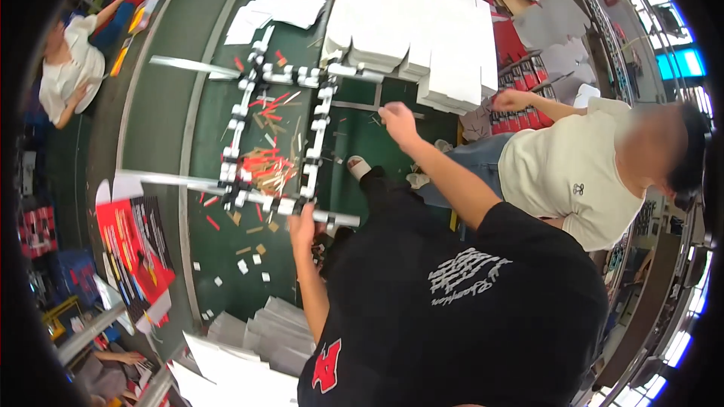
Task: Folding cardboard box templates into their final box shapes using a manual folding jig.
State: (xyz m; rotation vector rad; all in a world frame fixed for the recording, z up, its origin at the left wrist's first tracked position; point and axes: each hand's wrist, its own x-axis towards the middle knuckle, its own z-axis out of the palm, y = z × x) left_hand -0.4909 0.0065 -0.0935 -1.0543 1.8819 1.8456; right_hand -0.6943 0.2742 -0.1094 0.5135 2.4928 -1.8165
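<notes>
Our left hand [302, 229] touches 1 corner of the black-and-white frame [320, 122], though we cannot tell whether it grips; the frame lies on the green surface [280, 258] around red and brown scraps [265, 169], while our curled right hand [400, 125] hovers near white boxes [445, 38], its grip unclear

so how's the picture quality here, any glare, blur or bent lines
Head view: fisheye distortion bows the long pale rail and a black surround rings the scene; in the same head view, the pale-blue pane at right glares, the white stacks look very bright, and the left hand and right hand have readable outlines.
</notes>
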